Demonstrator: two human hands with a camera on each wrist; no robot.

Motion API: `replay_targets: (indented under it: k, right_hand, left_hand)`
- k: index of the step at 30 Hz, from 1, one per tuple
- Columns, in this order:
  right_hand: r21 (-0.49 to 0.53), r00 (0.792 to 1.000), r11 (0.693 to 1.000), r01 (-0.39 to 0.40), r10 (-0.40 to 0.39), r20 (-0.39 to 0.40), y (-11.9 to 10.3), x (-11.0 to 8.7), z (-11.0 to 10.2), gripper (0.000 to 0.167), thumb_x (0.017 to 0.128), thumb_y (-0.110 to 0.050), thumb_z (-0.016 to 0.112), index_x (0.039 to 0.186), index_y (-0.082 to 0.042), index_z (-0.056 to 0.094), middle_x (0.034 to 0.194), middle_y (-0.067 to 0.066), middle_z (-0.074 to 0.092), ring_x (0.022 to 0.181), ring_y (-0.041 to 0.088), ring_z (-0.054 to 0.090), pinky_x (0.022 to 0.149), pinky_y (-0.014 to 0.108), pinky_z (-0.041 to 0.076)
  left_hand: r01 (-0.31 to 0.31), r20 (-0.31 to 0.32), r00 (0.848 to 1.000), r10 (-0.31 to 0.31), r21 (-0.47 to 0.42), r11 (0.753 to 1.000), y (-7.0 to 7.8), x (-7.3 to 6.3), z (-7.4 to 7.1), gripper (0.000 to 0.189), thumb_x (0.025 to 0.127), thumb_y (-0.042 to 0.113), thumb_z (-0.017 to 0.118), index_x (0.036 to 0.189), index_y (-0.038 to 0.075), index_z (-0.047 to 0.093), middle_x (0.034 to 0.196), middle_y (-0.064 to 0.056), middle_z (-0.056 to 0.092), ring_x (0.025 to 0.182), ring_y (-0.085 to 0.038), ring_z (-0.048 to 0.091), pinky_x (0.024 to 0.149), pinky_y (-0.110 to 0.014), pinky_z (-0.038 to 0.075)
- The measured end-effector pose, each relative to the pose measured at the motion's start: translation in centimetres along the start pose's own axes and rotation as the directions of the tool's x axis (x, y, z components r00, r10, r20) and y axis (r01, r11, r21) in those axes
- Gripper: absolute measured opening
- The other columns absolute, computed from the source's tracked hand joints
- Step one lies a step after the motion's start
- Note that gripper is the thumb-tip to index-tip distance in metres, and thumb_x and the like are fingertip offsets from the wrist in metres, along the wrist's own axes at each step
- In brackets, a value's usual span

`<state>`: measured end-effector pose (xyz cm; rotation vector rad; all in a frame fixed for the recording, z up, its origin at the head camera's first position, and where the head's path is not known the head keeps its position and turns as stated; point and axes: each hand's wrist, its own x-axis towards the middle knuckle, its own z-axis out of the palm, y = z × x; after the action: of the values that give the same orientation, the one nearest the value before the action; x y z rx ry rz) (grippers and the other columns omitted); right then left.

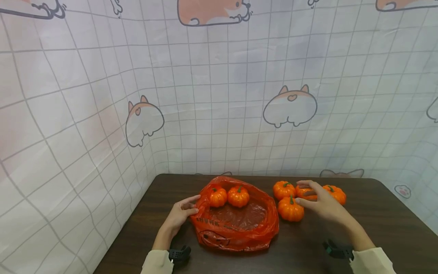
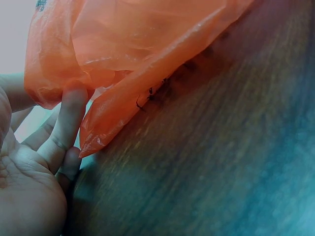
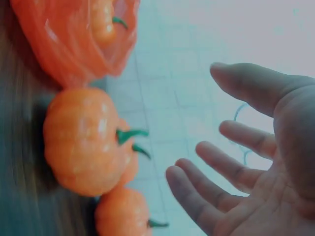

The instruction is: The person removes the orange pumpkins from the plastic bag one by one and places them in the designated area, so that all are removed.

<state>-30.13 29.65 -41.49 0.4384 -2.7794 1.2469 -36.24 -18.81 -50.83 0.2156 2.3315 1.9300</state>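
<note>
An orange-red plastic bag (image 1: 236,238) lies spread with its mouth up, two small orange pumpkins (image 1: 238,196) inside at its back. My left hand (image 1: 179,213) is at the bag's left rim. In the left wrist view, a fold of the bag's film (image 2: 51,81) runs between thumb and fingers and hides their tips. My right hand (image 1: 321,201) hovers at the loose pumpkins, fingers spread and holding nothing. Nearest to it is the front pumpkin (image 1: 291,209), green stem up. In the right wrist view, a gap separates the right fingers (image 3: 197,194) from a pumpkin (image 3: 81,142).
Behind the front pumpkin stand a pumpkin (image 1: 283,190), one partly covered by the right fingers (image 1: 306,193), and another at the right (image 1: 335,195). All rest on a dark wooden table (image 1: 304,251). A white grid-patterned cloth (image 1: 239,144) with cartoon dogs hangs behind the table.
</note>
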Motion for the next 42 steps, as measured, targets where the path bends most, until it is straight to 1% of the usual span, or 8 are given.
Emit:
replay_targets:
  k: [5,10,14,16,22,27,38,42]
  right_hand:
    - [0.042,0.997,0.998,0.049,-0.047,-0.055,-1.8,0.1,1.2,0.058,0.097,-0.035,0.070,0.146,-0.012,0.048,0.148,0.022,0.049,0.127,0.047,0.054,0.082,0.047,0.057]
    - [0.100,0.991,0.987,0.128,-0.122,-0.062,-2.8,1.0,3.7,0.051,0.097,-0.032,0.071,0.141,-0.014,0.051,0.144,0.018,0.054,0.124,0.040,0.059,0.093,0.050,0.054]
    - [0.156,0.989,0.977,0.148,-0.141,-0.054,-3.6,2.0,6.1,0.050,0.097,-0.029,0.072,0.139,-0.013,0.052,0.140,0.019,0.056,0.122,0.039,0.060,0.097,0.050,0.053]
    - [0.177,0.990,0.974,0.140,-0.133,-0.049,-3.9,2.7,7.4,0.050,0.096,-0.029,0.073,0.138,-0.013,0.053,0.139,0.020,0.057,0.122,0.039,0.059,0.098,0.049,0.052]
    - [0.238,0.999,0.971,0.038,-0.038,-0.005,-4.4,4.5,10.9,0.055,0.092,-0.032,0.077,0.138,-0.013,0.054,0.140,0.019,0.057,0.124,0.037,0.059,0.093,0.047,0.055]
    - [0.214,1.000,0.977,-0.007,0.005,0.010,-4.4,5.9,13.0,0.057,0.092,-0.029,0.077,0.140,-0.009,0.053,0.141,0.019,0.057,0.123,0.038,0.060,0.096,0.052,0.054]
    - [0.142,0.996,0.986,-0.091,0.091,0.007,-4.5,7.4,15.1,0.068,0.088,-0.029,0.081,0.144,-0.008,0.050,0.145,0.023,0.047,0.120,0.039,0.059,0.091,0.050,0.055]
    - [0.138,0.996,0.986,-0.091,0.090,0.015,-4.2,7.9,15.5,0.073,0.087,-0.028,0.082,0.147,-0.006,0.046,0.148,0.023,0.047,0.120,0.038,0.061,0.093,0.051,0.054]
  left_hand:
    - [-0.012,0.000,1.000,0.012,0.015,1.000,0.0,-0.1,-0.1,0.048,0.096,0.013,0.070,0.143,0.016,0.061,0.110,-0.013,0.068,0.097,-0.021,0.065,0.085,-0.032,0.053]
    - [-0.004,-0.002,1.000,0.004,0.026,1.000,-0.1,-0.2,-0.1,0.048,0.097,0.014,0.069,0.143,0.017,0.061,0.110,-0.012,0.068,0.098,-0.020,0.064,0.085,-0.032,0.052]
    - [-0.005,0.003,1.000,0.005,0.021,1.000,-0.2,-0.2,-0.1,0.048,0.096,0.016,0.070,0.144,0.017,0.061,0.110,-0.012,0.068,0.098,-0.020,0.065,0.085,-0.032,0.053]
    - [-0.002,0.000,1.000,0.002,0.016,1.000,-0.2,-0.1,-0.1,0.048,0.096,0.016,0.070,0.144,0.017,0.061,0.111,-0.012,0.068,0.099,-0.020,0.065,0.086,-0.032,0.053]
    - [0.008,-0.014,1.000,-0.008,0.009,1.000,-0.2,-0.1,-0.1,0.048,0.096,0.014,0.070,0.143,0.019,0.062,0.111,-0.011,0.068,0.099,-0.020,0.065,0.087,-0.033,0.053]
    - [-0.001,-0.020,1.000,0.001,0.010,1.000,-0.1,-0.2,-0.1,0.048,0.096,0.013,0.070,0.143,0.018,0.062,0.109,-0.011,0.068,0.097,-0.020,0.064,0.085,-0.032,0.053]
    - [0.015,-0.030,0.999,-0.014,0.008,1.000,-0.1,0.1,0.1,0.047,0.095,0.013,0.071,0.141,0.019,0.063,0.110,-0.012,0.068,0.097,-0.020,0.064,0.084,-0.032,0.053]
    - [0.016,-0.030,0.999,-0.016,0.006,1.000,-0.2,0.3,0.1,0.046,0.095,0.012,0.070,0.141,0.020,0.064,0.109,-0.011,0.068,0.098,-0.021,0.064,0.084,-0.032,0.053]
